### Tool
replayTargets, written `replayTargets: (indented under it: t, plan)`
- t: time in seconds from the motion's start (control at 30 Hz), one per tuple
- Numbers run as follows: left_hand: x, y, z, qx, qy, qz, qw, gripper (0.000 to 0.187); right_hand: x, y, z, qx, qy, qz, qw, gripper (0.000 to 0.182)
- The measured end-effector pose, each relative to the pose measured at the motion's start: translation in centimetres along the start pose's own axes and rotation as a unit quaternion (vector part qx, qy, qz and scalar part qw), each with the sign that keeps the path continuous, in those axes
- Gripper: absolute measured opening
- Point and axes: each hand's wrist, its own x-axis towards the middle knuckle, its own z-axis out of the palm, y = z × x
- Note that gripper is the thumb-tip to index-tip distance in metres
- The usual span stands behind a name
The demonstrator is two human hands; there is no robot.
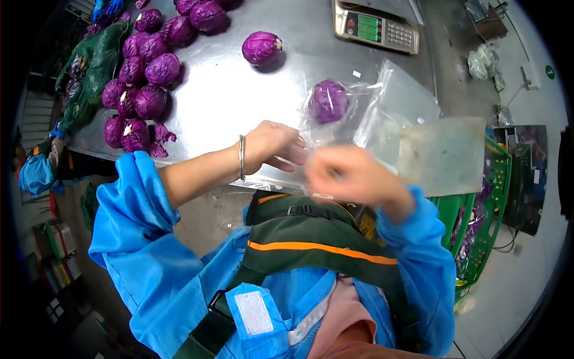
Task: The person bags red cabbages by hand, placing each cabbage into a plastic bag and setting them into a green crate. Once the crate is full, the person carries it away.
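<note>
My left hand (274, 146), with a bracelet on the wrist, is over the front edge of the table. Its fingers are extended and the thumb is apart, with nothing visible between them. My right hand (350, 176) is beside it, smeared by motion with its fingers curled; whether it grips anything cannot be made out. Just beyond both hands a purple cabbage (329, 101) sits in a clear plastic bag (357, 96). To its right lies a stack of clear plastic bags (394, 105).
Several purple cabbages (152, 102) are heaped at the left beside a green net sack (89, 78). A single cabbage (262, 48) lies farther back. At the back right stands a digital scale (376, 27). A green crate (493, 221) is at the right, below a flat sheet (442, 157).
</note>
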Motion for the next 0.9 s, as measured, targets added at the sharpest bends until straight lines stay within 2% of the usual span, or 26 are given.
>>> replayTargets:
  t: [0.07,0.17,0.23,0.33,0.4,0.47,0.5,0.57,0.67,0.7,0.8,0.9]
  plan:
    - [-0.4,0.2,-0.4,-0.015,0.001,-0.005,1.0,0.026,-4.8,-1.7,-0.8,0.022,0.051,0.008,0.998,0.012]
    - [0.0,-0.2,-0.8,-0.013,-0.03,0.014,0.999,0.027,-2.7,-1.9,0.2,-0.197,0.136,-0.049,0.97,0.019]
    - [0.4,-0.2,-0.9,-0.022,-0.033,0.042,0.998,0.026,-0.9,-2.1,0.8,-0.344,0.202,-0.095,0.912,0.027]
    - [0.6,-0.6,-0.8,-0.034,-0.024,0.059,0.997,0.025,3.8,2.4,2.7,-0.402,0.253,-0.072,0.877,0.021]
    - [0.8,-0.9,-0.7,-0.038,-0.02,0.077,0.996,0.025,4.4,3.6,2.9,-0.343,0.264,-0.033,0.901,0.014]
    - [1.3,-1.3,-0.8,-0.034,-0.027,0.105,0.994,0.026,3.9,5.3,2.1,-0.128,0.248,0.028,0.96,0.009]
    - [0.6,-1.0,-0.2,-0.017,-0.037,0.107,0.993,0.027,2.8,2.6,0.7,-0.167,0.237,0.03,0.957,0.015]
    - [0.6,-1.0,0.0,-0.011,-0.065,0.117,0.991,0.029,-2.3,-0.6,-1.7,-0.049,0.221,-0.095,0.969,0.019]
    - [0.5,-0.4,0.2,-0.021,-0.075,0.102,0.992,0.028,-1.9,-5.0,-1.4,-0.136,0.219,-0.108,0.96,0.022]
    - [0.1,0.1,0.4,-0.023,-0.074,0.102,0.992,0.028,-0.4,-3.7,-0.9,-0.127,0.273,-0.086,0.95,0.018]
    - [0.0,-0.1,0.4,-0.048,-0.051,0.102,0.992,0.028,1.2,0.5,0.0,-0.146,0.343,-0.016,0.928,0.014]
    - [0.1,-0.7,0.2,-0.044,-0.048,0.12,0.991,0.029,2.3,2.7,1.9,-0.239,0.289,0.009,0.927,0.012]
